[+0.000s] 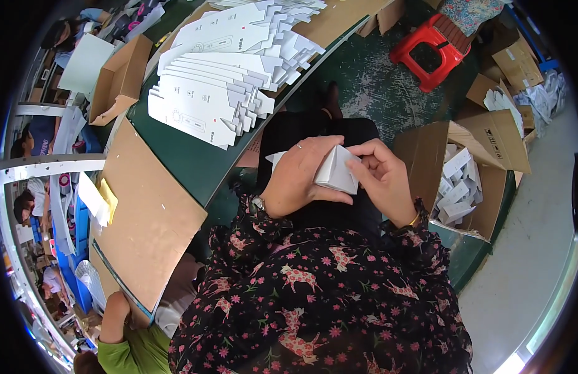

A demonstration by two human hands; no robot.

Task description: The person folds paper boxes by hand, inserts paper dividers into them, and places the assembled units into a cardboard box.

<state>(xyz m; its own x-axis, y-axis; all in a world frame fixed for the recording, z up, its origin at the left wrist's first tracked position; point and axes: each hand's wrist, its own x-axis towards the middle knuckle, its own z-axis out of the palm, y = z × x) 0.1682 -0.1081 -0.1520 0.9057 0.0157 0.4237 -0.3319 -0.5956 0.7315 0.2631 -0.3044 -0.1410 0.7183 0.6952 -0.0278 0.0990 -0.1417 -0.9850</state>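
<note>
You hold a white carton (336,169) over your lap, just below the green table (195,163). Your left hand (296,177) wraps its side and your right hand (379,174) pinches a flap, so it looks half folded. A stack of flat cartons (214,87) waits on that table, while folded ones fill the cardboard box (482,156) to its right.

Red stool (433,50), open cardboard box (488,181), flat cardboard sheet (148,218)
</note>
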